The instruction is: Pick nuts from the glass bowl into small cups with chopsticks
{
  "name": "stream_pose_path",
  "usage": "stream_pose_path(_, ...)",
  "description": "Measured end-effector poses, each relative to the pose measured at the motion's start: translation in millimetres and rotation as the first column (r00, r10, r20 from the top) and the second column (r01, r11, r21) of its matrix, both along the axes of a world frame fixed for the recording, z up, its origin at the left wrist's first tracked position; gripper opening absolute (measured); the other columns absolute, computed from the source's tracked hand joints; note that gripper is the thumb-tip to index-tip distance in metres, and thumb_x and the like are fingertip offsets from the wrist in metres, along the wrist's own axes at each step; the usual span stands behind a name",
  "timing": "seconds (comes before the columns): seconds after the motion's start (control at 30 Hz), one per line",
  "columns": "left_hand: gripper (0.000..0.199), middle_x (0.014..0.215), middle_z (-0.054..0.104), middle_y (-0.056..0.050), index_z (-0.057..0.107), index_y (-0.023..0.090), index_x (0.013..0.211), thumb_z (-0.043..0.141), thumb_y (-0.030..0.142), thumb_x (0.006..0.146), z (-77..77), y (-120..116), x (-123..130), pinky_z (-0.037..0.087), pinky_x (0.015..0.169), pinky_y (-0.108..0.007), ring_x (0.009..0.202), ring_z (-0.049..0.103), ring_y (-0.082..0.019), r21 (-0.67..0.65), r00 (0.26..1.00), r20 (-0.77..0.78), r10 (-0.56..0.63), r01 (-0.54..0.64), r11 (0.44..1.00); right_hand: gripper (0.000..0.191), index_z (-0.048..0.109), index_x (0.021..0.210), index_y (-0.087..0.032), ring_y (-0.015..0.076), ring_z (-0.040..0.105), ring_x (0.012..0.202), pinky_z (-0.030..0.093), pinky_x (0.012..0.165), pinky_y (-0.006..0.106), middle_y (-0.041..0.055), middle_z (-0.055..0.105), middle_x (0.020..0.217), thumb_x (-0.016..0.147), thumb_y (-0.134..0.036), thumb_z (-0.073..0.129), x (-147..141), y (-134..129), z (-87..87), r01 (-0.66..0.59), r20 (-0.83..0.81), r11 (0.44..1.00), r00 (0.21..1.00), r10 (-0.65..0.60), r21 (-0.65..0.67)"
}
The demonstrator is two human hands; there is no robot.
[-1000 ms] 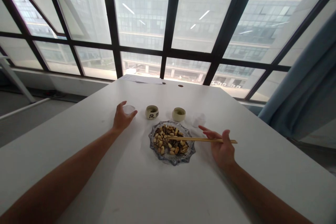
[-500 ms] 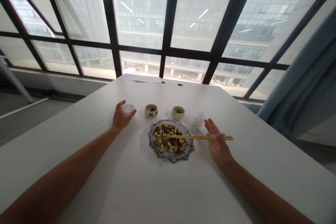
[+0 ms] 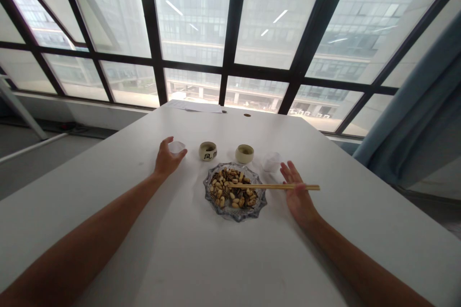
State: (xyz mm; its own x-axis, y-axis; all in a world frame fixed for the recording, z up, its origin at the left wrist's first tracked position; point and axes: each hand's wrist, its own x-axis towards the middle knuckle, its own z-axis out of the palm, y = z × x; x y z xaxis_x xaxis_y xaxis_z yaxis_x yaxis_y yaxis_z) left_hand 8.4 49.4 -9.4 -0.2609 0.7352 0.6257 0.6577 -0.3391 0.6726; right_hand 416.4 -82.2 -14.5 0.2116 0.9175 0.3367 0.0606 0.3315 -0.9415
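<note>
Left hand [image 3: 167,160]: curled around clear cup [image 3: 177,147].
Right hand [image 3: 298,200]: nearer, thumb pinning chopsticks [image 3: 271,186], fingers extended.
Chopsticks: long axis sideways, tips leftward over glass dish [image 3: 238,216].

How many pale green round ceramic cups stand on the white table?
2. The pale green round ceramic cup with dark characters stands behind the left side of the scalloped clear glass dish; the second cup stands right of the first. None appears hidden.
</note>
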Motion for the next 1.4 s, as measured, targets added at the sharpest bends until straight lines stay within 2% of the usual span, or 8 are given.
stream_pose_path(0.17, 0.060, 0.125, 0.058, -0.013, 0.048, 0.020, 0.121, 0.073, 0.040, 0.070, 0.6, -1.2, 0.2, 0.043, 0.108, -0.050, 0.122, 0.055, -0.031, -0.004, 1.000, 0.002, -0.004, 0.004, 1.000, 0.089, 0.056, 0.140, -0.031, 0.0314, 0.031, 0.146, 0.020, 0.117, 0.053, 0.0075, 0.045, 0.153, 0.081, -0.087, 0.020, -3.2, -1.0, 6.9, 0.069, -0.055, 0.997, 0.996, -0.068, 0.017)
stream_pose_path(0.33, 0.061, 0.125, 0.058, -0.014, 0.048, 0.019, 0.123, 0.072, 0.039, 0.071, 2.8, -3.4, 1.4, 0.042, 0.108, -0.051, 0.122, 0.055, -0.031, -0.024, 1.000, -0.003, -0.002, 0.002, 1.000, 0.077, 0.074, 0.109, -0.028, 0.0320, 0.043, 0.139, 0.029, 0.113, 0.053, 0.0093, 0.063, 0.136, 0.084, -0.083, 0.026, -8.4, -4.8, 14.3, 0.165, -0.148, 0.985, 0.977, -0.156, 0.052)
stream_pose_path(0.5, 0.061, 0.124, 0.058, -0.013, 0.048, 0.019, 0.123, 0.071, 0.039, 0.071, 2.5, -3.3, 2.0, 0.044, 0.107, -0.049, 0.121, 0.056, -0.031, -0.015, 1.000, -0.004, -0.002, 0.002, 1.000, 0.047, 0.074, 0.089, -0.025, 0.0266, 0.069, 0.088, 0.053, 0.075, 0.041, 0.0098, 0.074, 0.103, 0.082, -0.068, 0.057, -11.8, -10.9, 19.4, 0.202, -0.086, 0.977, 0.977, -0.196, 0.073)
stream_pose_path(0.73, 0.063, 0.124, 0.058, -0.014, 0.048, 0.018, 0.125, 0.072, 0.039, 0.071, -3.0, 0.8, 0.7, 0.044, 0.106, -0.048, 0.120, 0.056, -0.030, -0.008, 1.000, -0.002, -0.005, 0.005, 1.000, 0.043, 0.065, 0.062, -0.021, 0.0149, 0.052, 0.047, 0.042, 0.045, 0.027, 0.0007, 0.057, 0.050, 0.080, -0.060, 0.068, -30.2, -29.6, 43.0, 0.045, 0.224, 0.990, 0.972, -0.074, 0.133)
stream_pose_path(0.83, 0.064, 0.125, 0.058, -0.014, 0.048, 0.017, 0.126, 0.072, 0.039, 0.071, -3.9, 2.4, 1.4, 0.044, 0.106, -0.047, 0.120, 0.056, -0.030, -0.013, 1.000, 0.007, -0.007, 0.007, 1.000, 0.047, 0.062, 0.055, -0.020, 0.0128, 0.049, 0.040, 0.037, 0.040, 0.025, 0.0012, 0.057, 0.045, 0.078, -0.060, 0.070, -38.8, -34.2, 51.8, -0.041, 0.346, 0.997, 0.938, 0.017, 0.062)
stream_pose_path(1.03, 0.064, 0.125, 0.058, -0.014, 0.048, 0.017, 0.127, 0.072, 0.037, 0.071, -3.0, 2.7, 4.6, 0.044, 0.106, -0.046, 0.120, 0.056, -0.030, -0.024, 1.000, 0.024, -0.007, 0.008, 1.000, 0.050, 0.066, 0.058, -0.019, 0.0152, 0.058, 0.041, 0.048, 0.043, 0.026, 0.0034, 0.062, 0.045, 0.083, -0.062, 0.063, -39.8, -36.3, 73.0, 0.021, 0.308, 0.998, 0.950, -0.039, 0.061)
stream_pose_path(1.2, 0.065, 0.126, 0.058, -0.015, 0.047, 0.016, 0.127, 0.072, 0.038, 0.072, -1.3, 0.0, 6.5, 0.045, 0.104, -0.046, 0.119, 0.057, -0.030, -0.043, 1.000, 0.022, -0.008, 0.009, 0.999, 0.049, 0.069, 0.062, -0.018, 0.0150, 0.060, 0.044, 0.047, 0.043, 0.024, 0.0047, 0.065, 0.049, 0.087, -0.060, 0.061, -36.5, -45.8, 92.9, -0.146, 0.440, 0.989, 0.890, 0.117, 0.032)
stream_pose_path(1.4, 0.065, 0.126, 0.059, -0.015, 0.047, 0.016, 0.127, 0.072, 0.037, 0.071, 0.0, -1.3, 7.4, 0.044, 0.105, -0.045, 0.119, 0.057, -0.029, -0.046, 1.000, 0.020, -0.006, 0.007, 0.999, 0.052, 0.072, 0.068, -0.017, 0.0169, 0.064, 0.045, 0.052, 0.044, 0.025, 0.0065, 0.067, 0.051, 0.090, -0.062, 0.055, -43.0, -51.0, 98.0, -0.193, 0.361, 0.981, 0.918, 0.167, 0.035)
